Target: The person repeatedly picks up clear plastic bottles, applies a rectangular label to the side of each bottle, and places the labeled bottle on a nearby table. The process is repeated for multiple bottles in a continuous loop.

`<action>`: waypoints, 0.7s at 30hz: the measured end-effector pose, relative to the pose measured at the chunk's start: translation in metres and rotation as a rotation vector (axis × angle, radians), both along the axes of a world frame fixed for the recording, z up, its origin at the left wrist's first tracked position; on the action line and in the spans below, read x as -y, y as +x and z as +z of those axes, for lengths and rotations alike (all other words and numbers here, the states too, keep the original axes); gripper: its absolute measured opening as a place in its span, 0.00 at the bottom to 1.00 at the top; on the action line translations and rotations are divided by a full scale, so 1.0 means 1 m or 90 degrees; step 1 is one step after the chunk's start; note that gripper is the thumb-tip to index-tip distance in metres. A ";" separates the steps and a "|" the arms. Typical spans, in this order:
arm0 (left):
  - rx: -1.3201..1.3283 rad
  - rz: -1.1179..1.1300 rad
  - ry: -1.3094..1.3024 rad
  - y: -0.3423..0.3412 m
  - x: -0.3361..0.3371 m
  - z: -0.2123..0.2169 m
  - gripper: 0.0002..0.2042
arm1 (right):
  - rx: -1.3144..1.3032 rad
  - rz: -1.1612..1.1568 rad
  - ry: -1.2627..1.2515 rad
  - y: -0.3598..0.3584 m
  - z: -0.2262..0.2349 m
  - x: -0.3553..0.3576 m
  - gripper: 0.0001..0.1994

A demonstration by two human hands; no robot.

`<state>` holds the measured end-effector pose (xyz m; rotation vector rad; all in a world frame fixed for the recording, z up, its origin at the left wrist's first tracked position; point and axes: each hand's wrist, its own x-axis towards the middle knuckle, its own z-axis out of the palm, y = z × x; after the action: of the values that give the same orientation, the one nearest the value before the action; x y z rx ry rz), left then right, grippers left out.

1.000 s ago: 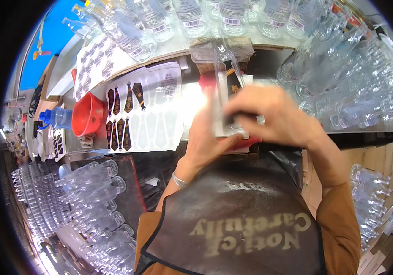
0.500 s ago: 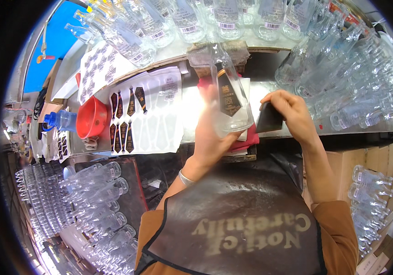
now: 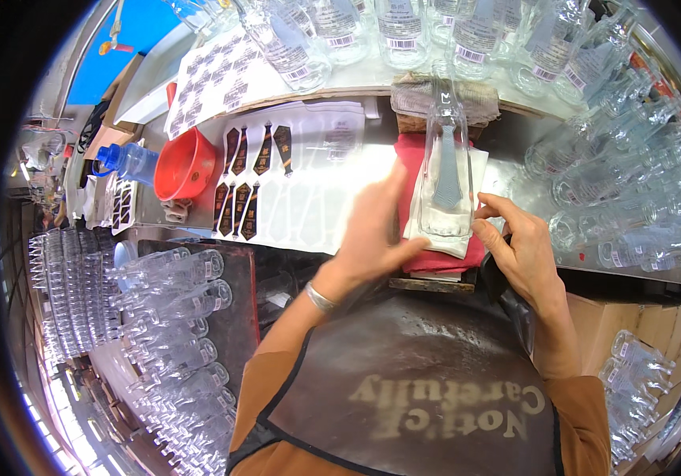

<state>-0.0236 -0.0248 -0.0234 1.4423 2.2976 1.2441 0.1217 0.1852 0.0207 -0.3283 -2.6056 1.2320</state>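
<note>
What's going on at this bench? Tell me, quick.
A person has a glass bottle lying on layered cloths, a grey tie-shaped label showing on it. The left hand, blurred, is open at the bottle's left. The right hand has its fingers by the right side near the base; whether they touch is unclear. A sheet of dark tie-shaped labels lies to the left.

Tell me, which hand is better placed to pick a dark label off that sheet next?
Probably the left hand: it is by the sheet, nearer the dark labels. The right hand is on the bottle's other side, farther from them.
</note>
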 end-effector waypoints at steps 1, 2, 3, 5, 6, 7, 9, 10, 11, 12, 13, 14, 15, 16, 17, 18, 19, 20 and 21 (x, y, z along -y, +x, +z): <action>-0.048 0.053 -0.006 -0.013 0.008 -0.004 0.45 | 0.003 -0.002 -0.008 0.000 -0.002 0.000 0.19; -0.096 0.106 -0.012 -0.030 0.016 -0.013 0.42 | 0.006 -0.005 -0.017 0.000 -0.003 0.000 0.19; -0.156 0.157 -0.106 -0.047 0.023 -0.020 0.39 | 0.009 -0.007 -0.023 0.000 -0.004 0.000 0.19; -0.250 0.212 -0.300 -0.073 0.048 -0.044 0.36 | 0.008 0.008 -0.016 -0.001 -0.004 0.002 0.19; -0.260 0.210 -0.323 -0.070 0.054 -0.042 0.35 | 0.009 0.008 -0.010 -0.001 -0.004 0.002 0.18; -0.269 0.204 -0.344 -0.061 0.058 -0.038 0.34 | 0.021 0.000 -0.019 0.001 -0.003 0.001 0.18; -0.276 0.196 -0.371 -0.036 0.071 -0.029 0.34 | 0.045 -0.006 -0.040 0.004 -0.002 0.001 0.19; -0.266 0.201 -0.383 -0.022 0.079 -0.026 0.34 | 0.045 -0.008 -0.044 0.006 -0.003 0.002 0.19; -0.256 0.206 -0.394 -0.007 0.087 -0.022 0.34 | 0.045 -0.009 -0.048 0.007 -0.003 0.003 0.20; -0.247 0.207 -0.406 0.005 0.093 -0.016 0.34 | 0.044 -0.015 -0.053 0.010 -0.004 0.004 0.21; -0.224 0.201 -0.406 0.017 0.098 -0.008 0.34 | 0.042 -0.019 -0.062 0.012 -0.006 0.005 0.23; -0.207 0.195 -0.402 0.022 0.101 -0.003 0.35 | 0.040 -0.023 -0.071 0.012 -0.008 0.005 0.24; -0.191 0.193 -0.397 0.026 0.105 0.003 0.35 | 0.036 -0.026 -0.079 0.011 -0.009 0.006 0.26; -0.176 0.190 -0.391 0.028 0.107 0.006 0.36 | 0.025 -0.013 -0.055 0.010 -0.011 0.008 0.28; -0.194 0.205 -0.354 0.024 0.110 0.002 0.36 | 0.014 -0.002 -0.031 0.010 -0.013 0.010 0.31; -0.209 0.184 -0.331 0.016 0.114 -0.005 0.35 | -0.003 0.003 -0.005 0.010 -0.014 0.011 0.33; -0.223 0.165 -0.310 0.006 0.120 -0.013 0.34 | -0.025 0.007 0.044 0.007 -0.016 0.013 0.34; -0.238 0.145 -0.289 0.000 0.125 -0.017 0.33 | -0.048 0.008 0.093 0.004 -0.019 0.017 0.35; -0.270 0.158 -0.239 -0.001 0.124 -0.017 0.24 | -0.072 0.002 0.145 0.002 -0.024 0.018 0.36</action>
<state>-0.0242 -0.1490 -0.0408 1.4167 2.8614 0.5279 0.1235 0.1673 -0.0030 -0.2043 -2.6137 0.9137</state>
